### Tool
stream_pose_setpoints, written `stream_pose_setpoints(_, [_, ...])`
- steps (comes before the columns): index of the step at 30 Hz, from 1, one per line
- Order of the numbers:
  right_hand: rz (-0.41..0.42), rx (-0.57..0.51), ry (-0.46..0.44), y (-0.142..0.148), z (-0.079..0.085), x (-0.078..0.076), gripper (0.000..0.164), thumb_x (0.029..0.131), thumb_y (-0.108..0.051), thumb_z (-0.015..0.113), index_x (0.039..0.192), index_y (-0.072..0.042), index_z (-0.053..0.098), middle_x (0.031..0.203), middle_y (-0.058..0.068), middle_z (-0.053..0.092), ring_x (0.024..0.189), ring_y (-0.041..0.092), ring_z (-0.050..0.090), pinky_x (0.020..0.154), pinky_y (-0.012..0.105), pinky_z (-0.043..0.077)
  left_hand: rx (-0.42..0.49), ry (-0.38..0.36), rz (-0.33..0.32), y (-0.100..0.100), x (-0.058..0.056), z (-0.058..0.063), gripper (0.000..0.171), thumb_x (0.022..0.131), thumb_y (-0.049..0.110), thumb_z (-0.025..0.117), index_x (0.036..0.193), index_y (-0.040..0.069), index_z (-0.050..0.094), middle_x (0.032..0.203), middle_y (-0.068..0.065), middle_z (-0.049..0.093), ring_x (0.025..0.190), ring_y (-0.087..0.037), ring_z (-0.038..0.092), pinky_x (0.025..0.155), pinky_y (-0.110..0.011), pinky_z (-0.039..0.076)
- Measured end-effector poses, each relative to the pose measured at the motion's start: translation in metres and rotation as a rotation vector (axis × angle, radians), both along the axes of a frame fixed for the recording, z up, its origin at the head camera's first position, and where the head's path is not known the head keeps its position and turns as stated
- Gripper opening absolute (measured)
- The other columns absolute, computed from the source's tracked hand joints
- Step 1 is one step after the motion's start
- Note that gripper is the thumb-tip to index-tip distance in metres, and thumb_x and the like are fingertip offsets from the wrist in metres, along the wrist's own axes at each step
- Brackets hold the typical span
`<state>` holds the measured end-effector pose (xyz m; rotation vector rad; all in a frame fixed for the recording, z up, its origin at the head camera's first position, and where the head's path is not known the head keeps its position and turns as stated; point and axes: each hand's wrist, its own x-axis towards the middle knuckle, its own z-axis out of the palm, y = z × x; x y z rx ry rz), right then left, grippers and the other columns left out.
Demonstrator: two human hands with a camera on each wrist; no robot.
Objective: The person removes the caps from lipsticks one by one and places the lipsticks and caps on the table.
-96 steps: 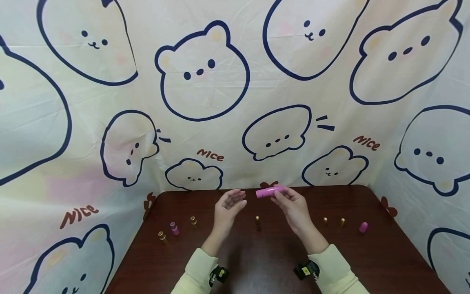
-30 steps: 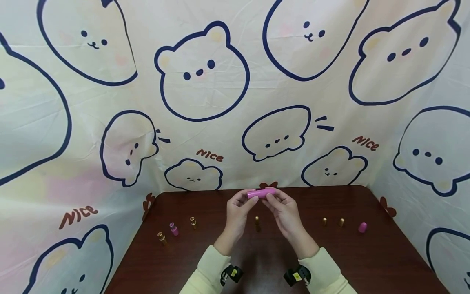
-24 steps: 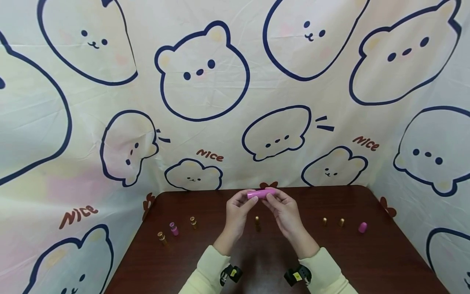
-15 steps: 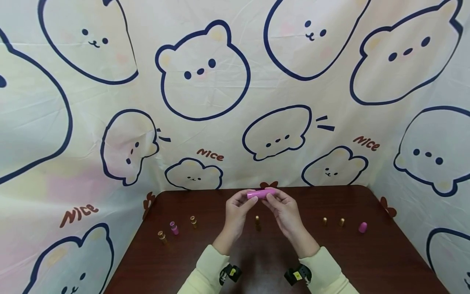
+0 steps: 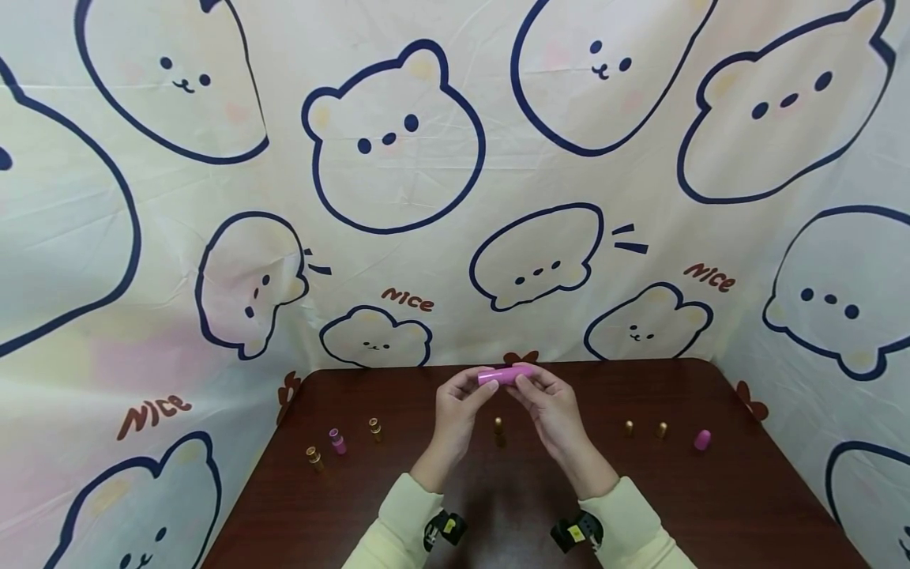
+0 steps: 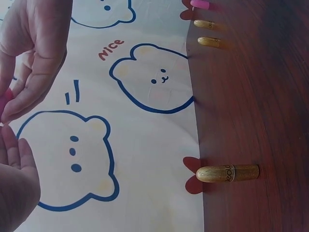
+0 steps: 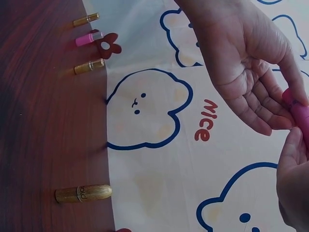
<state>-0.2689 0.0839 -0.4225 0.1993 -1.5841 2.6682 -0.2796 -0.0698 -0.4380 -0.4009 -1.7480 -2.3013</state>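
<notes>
In the head view a pink lipstick tube [image 5: 498, 375] is held level above the far part of the table. My left hand [image 5: 455, 411] pinches its left end between thumb and fingers. On its right end, my right hand [image 5: 553, 407] has a similar thumb-and-finger pinch. The fingers cover both ends of the tube. Some of its pink body [image 7: 299, 113] shows at the edge of the right wrist view. Below, between the hands, a gold lipstick [image 5: 499, 431] with its rounded cap on stands upright; the left wrist view shows dark lettering on that gold lipstick [image 6: 228, 173].
On the left of the brown table [image 5: 512, 506] stand two gold lipsticks [image 5: 313, 458] [image 5: 374, 429] and a pink lipstick [image 5: 337, 442], all capless. Two gold caps [image 5: 629, 428] [image 5: 663, 430] and a pink cap [image 5: 703, 440] stand on the right. A bear-print cloth [image 5: 455, 261] hangs behind.
About three seconds ago only my right hand held the pink tube, with my left hand apart. Since then my left hand has taken its left end. Over the last second both hands stay still.
</notes>
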Motion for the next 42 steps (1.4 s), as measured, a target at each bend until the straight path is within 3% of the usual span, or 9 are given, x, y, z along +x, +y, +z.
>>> stream_pose_setpoints(6, [0.000,0.008,-0.001,0.001,0.000,0.000,0.042,0.092,-0.006,0.065,0.126,0.015,0.052,0.110,0.010,0.066,0.099,0.022,0.066,0.093,0.038,0.048,-0.003,0.001,-0.004,0.000,0.000,-0.001,0.024,0.087,0.009,0.072,0.106,-0.006,0.068,0.097,-0.007,0.070,0.083,-0.018,0.060,0.074,-0.025,0.051])
stream_pose_setpoints(9, [0.000,-0.005,0.018,0.004,0.000,-0.001,0.040,0.092,-0.007,0.065,0.124,0.014,0.053,0.108,0.010,0.067,0.097,0.021,0.066,0.093,0.036,0.048,0.057,0.012,-0.028,-0.003,-0.001,-0.002,0.023,0.088,0.008,0.071,0.104,-0.008,0.067,0.096,-0.007,0.070,0.085,-0.018,0.063,0.081,-0.028,0.053])
stream_pose_setpoints(14, [-0.032,-0.071,0.041,0.018,0.003,-0.006,0.017,0.094,-0.008,0.063,0.108,-0.001,0.069,0.104,0.008,0.068,0.094,0.018,0.067,0.090,0.033,0.050,0.191,0.028,-0.031,-0.013,-0.001,-0.001,0.012,0.088,0.003,0.069,0.098,-0.005,0.068,0.093,-0.009,0.070,0.086,-0.019,0.067,0.086,-0.033,0.052])
stream_pose_setpoints(17, [-0.031,-0.076,0.045,0.024,0.005,-0.008,0.012,0.093,-0.008,0.064,0.101,-0.011,0.072,0.104,0.007,0.069,0.095,0.017,0.067,0.090,0.032,0.050,0.178,0.024,-0.021,-0.018,0.000,0.001,0.016,0.088,0.003,0.070,0.099,-0.007,0.066,0.093,-0.008,0.070,0.085,-0.018,0.067,0.085,-0.032,0.053])
stream_pose_setpoints(26, [-0.034,-0.069,-0.010,0.025,0.004,-0.007,0.012,0.093,-0.008,0.064,0.099,-0.013,0.073,0.105,0.007,0.068,0.094,0.017,0.067,0.090,0.032,0.050,0.186,0.015,-0.049,-0.019,0.002,0.000,0.022,0.088,0.002,0.069,0.103,-0.013,0.062,0.095,-0.009,0.070,0.088,-0.019,0.068,0.088,-0.036,0.052])
stream_pose_setpoints(34, [-0.035,-0.088,0.020,0.026,-0.001,-0.007,0.013,0.093,-0.005,0.064,0.102,-0.008,0.072,0.104,0.008,0.068,0.093,0.017,0.067,0.089,0.033,0.050,0.220,0.006,-0.075,-0.023,0.004,-0.002,0.014,0.089,0.000,0.067,0.102,-0.006,0.064,0.097,-0.010,0.070,0.089,-0.019,0.068,0.087,-0.035,0.052])
stream_pose_setpoints(42, [-0.046,-0.095,0.018,0.030,-0.005,-0.006,0.014,0.093,-0.005,0.063,0.104,-0.007,0.073,0.104,0.007,0.069,0.094,0.017,0.067,0.088,0.033,0.051,0.236,-0.005,-0.069,-0.025,0.003,-0.003,0.016,0.089,-0.003,0.066,0.103,-0.009,0.062,0.097,-0.011,0.069,0.089,-0.020,0.068,0.089,-0.040,0.051])
